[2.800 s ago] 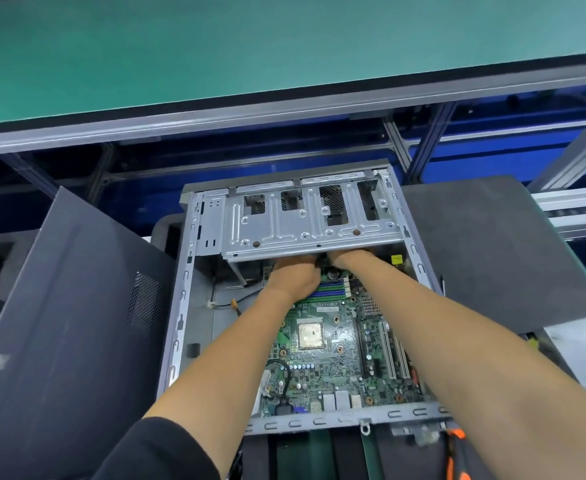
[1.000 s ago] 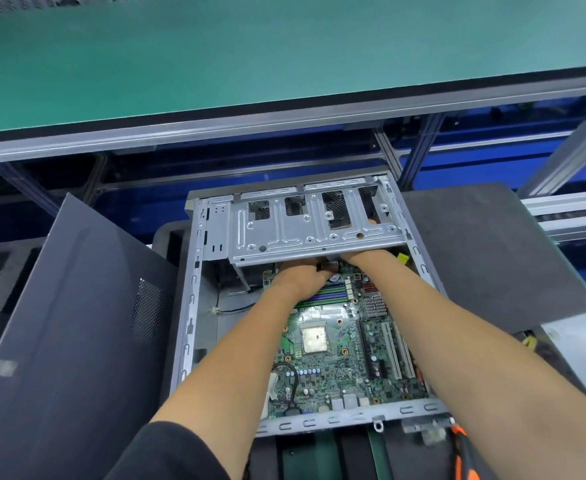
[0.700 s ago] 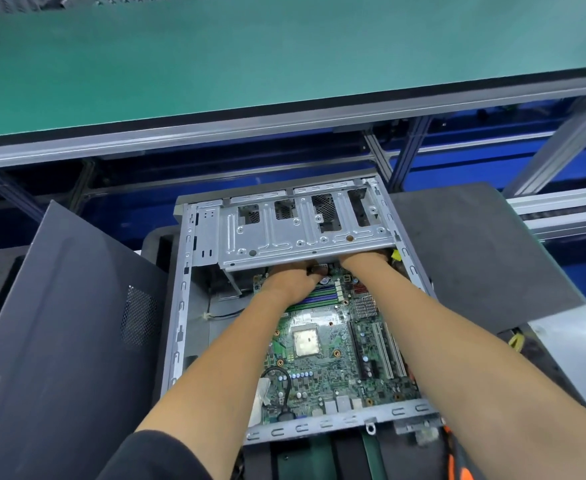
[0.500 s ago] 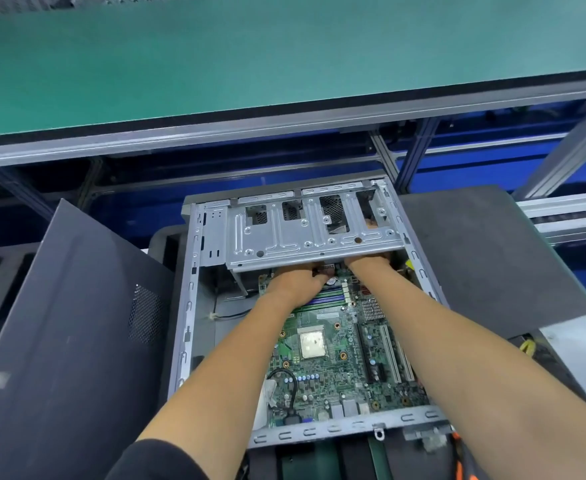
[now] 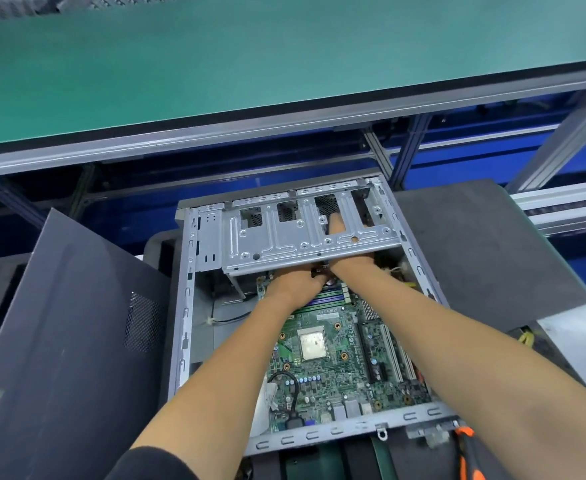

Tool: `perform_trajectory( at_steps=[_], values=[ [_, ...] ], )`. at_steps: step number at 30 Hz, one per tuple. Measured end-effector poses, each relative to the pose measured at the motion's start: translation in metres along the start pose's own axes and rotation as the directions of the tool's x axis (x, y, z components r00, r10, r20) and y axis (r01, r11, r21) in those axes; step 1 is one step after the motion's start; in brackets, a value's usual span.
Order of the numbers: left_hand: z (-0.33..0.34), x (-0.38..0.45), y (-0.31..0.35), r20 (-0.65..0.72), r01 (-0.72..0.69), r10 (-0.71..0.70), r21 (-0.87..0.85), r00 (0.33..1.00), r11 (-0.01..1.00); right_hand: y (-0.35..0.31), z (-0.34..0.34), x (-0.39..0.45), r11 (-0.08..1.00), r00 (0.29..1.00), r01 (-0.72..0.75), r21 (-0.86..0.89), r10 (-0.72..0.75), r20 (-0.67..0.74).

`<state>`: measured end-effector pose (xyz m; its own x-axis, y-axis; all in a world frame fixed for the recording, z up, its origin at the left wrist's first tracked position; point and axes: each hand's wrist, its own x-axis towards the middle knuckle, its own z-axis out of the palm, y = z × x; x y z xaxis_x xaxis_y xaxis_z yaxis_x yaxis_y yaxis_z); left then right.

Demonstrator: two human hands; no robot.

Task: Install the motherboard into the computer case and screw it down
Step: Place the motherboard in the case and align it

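Computer case [image 5: 187, 306] lying on its side, open face up, presumably so the board can drop in flat. Motherboard [image 5: 336, 355] flat on the case floor, near edge close against the near wall, far edge run in under the drive cage [image 5: 284, 244]. No screws or driver seen at the board; seating looks unfinished, fastening not yet begun.

Left hand [image 5: 295, 284] at the board's far edge, just below the cage lip; fingers hidden beneath the metal, grip cannot be told. Right hand [image 5: 352, 263] beside it, deeper under the cage, one fingertip [image 5: 336, 225] showing through a cage opening; grasp likewise cannot be told. Likely both nudging the far edge to line up holes with standoffs.

Dark side panel [image 5: 69, 341] leaning left of the case, off for access. Orange-handled tool [image 5: 466, 452] at the case's near right corner, probably staged for later.
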<state>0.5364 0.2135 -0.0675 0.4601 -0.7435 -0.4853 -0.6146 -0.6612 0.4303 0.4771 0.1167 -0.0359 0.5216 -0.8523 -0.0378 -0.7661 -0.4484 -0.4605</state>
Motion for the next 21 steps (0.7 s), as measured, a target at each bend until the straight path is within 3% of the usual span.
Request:
perform_trajectory(
  at_steps=[3,6,12,14,16,19,21],
  values=[
    [0.005,-0.001,-0.002,-0.043,-0.019,0.019,-0.001,0.999,1.0,0.003,0.011,-0.011,0.982,0.988,0.14,-0.125,-0.131,0.078],
    [0.007,-0.002,0.0,-0.032,-0.025,0.025,0.005,0.999,1.0,0.01,0.012,-0.015,0.982,0.98,0.186,-0.041,-0.183,0.082],
    [0.009,0.005,-0.001,0.009,-0.027,0.027,-0.047,1.0,0.999,0.009,0.01,-0.028,0.977,0.993,-0.049,0.208,0.025,0.113],
    [0.011,0.007,0.0,0.004,0.017,-0.017,-0.107,1.0,0.994,0.008,0.008,-0.033,0.992,0.99,-0.049,0.113,0.034,0.137],
    [0.011,0.007,0.003,-0.013,0.052,-0.054,-0.145,0.998,0.988,0.006,0.003,-0.038,0.993,0.976,0.032,-0.109,-0.007,0.218],
    [0.011,0.006,0.007,-0.042,0.068,-0.078,-0.2,0.996,0.977,0.007,-0.004,-0.043,0.926,0.952,0.179,-0.333,-0.078,0.296],
    [0.011,0.008,0.01,-0.006,0.077,-0.08,-0.189,0.997,0.979,0.01,-0.002,-0.05,0.85,0.937,0.213,-0.482,-0.038,0.347]
  ],
)
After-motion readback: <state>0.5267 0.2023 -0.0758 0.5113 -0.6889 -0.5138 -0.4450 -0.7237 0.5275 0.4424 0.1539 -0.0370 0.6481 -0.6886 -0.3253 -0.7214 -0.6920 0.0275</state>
